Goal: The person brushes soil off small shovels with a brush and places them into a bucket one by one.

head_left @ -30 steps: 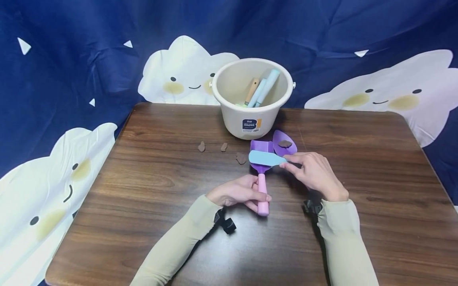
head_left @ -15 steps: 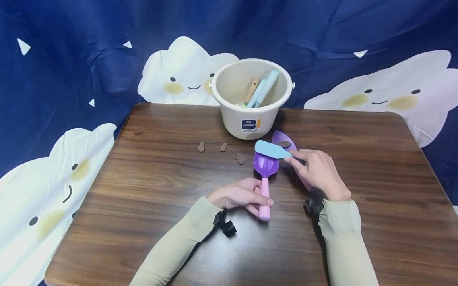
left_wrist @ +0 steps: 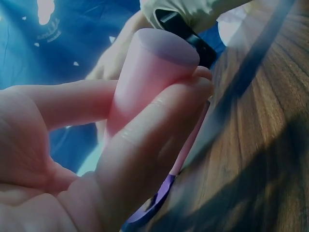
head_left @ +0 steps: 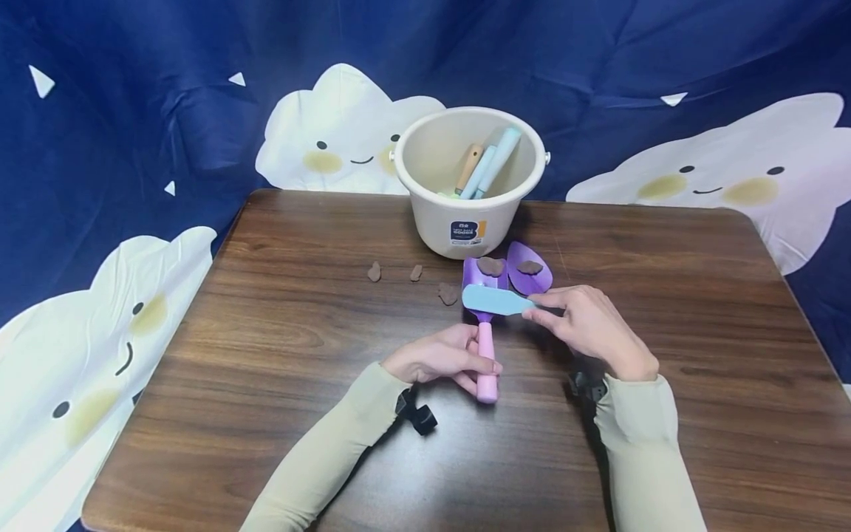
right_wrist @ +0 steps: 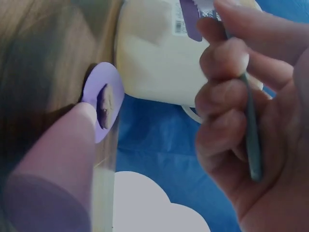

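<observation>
My left hand (head_left: 442,356) grips the pink handle (head_left: 487,362) of a purple toy shovel (head_left: 473,275). A brown clump (head_left: 490,266) lies in its square scoop, near the front edge. My right hand (head_left: 595,325) pinches the narrow end of a flat light-blue paddle-shaped tool (head_left: 495,299), whose blade lies across the rear of the scoop and hides part of it. To the right of the scoop rests a pointed purple trowel (head_left: 541,279), bearing another brown clump (head_left: 530,267). Its pink handle (right_wrist: 58,154) shows in the right wrist view.
A cream bucket (head_left: 459,229) stands behind the shovel, with blue-handled tools (head_left: 499,162) and one wooden handle (head_left: 468,170) inside. Three loose brown pieces, an oval one (head_left: 375,273), a small one (head_left: 416,273) and a wider one (head_left: 448,294), lie left of the shovel. Blue cloth hangs behind.
The light-blue tool first shifted up and right over the scoop, then back down and left. The shovel dipped toward me and returned forward. The clump in the scoop is now uncovered.
</observation>
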Demonstrator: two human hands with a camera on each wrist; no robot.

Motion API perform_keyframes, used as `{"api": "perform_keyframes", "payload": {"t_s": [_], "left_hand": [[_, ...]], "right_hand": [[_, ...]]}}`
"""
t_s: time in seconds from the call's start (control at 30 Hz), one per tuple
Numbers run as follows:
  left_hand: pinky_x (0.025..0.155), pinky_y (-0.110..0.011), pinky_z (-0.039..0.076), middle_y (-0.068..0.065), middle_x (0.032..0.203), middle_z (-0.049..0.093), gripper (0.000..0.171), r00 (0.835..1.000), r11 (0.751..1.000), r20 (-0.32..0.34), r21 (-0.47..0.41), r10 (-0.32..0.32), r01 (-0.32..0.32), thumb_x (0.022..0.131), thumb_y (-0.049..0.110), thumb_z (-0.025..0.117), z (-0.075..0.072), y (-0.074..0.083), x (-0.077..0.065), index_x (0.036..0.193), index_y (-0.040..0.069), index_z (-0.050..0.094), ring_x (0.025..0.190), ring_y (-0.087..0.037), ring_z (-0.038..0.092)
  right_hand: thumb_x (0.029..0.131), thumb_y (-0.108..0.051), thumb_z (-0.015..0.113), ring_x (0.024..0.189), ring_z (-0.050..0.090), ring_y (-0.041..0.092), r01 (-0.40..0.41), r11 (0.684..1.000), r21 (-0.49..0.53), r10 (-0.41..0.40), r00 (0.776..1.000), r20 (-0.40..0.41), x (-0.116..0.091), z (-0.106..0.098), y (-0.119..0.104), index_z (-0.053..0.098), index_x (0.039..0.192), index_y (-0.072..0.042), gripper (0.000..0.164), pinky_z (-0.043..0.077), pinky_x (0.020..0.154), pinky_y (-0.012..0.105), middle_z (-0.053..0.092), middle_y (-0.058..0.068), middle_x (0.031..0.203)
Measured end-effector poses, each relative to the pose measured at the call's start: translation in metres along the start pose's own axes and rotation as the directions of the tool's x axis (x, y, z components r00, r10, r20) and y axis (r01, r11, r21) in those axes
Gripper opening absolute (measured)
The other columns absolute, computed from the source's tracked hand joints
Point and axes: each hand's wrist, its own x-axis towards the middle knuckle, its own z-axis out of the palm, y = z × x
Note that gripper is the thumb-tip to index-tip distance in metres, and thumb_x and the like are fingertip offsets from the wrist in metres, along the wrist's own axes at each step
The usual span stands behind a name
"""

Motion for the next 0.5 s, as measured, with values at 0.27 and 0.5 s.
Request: {"api": "perform_keyframes", "payload": {"t_s": [0.27,0.5], "left_hand": [[0.073,-0.035,0.061,-0.006,0.074,0.067,0.009,1.0,1.0,0.004,0.006,-0.019,0.019,0.091,0.0,0.059,0.0024,-0.0007,0.001,0.095,0.003,0.052,0.069,-0.013,0.067],[0.075,-0.036,0.06,-0.011,0.085,0.066,0.031,0.998,0.997,0.004,-0.055,-0.055,0.055,0.09,-0.003,0.06,0.0095,-0.002,0.0004,0.115,-0.005,0.042,0.074,-0.017,0.069]], "right_hand": [[0.09,-0.032,0.068,0.084,0.069,0.024,-0.021,0.997,-0.075,0.018,0.999,-0.042,0.0027,0.0055,-0.001,0.073,0.112,-0.015,0.028,0.052,0.066,0.048,0.074,0.008,0.1],[0.089,-0.032,0.068,0.08,0.069,0.029,-0.06,0.993,-0.097,0.048,0.991,-0.122,0.0026,0.0046,0.0038,0.073,0.112,-0.012,0.031,0.05,0.06,0.047,0.074,0.012,0.102]]}}
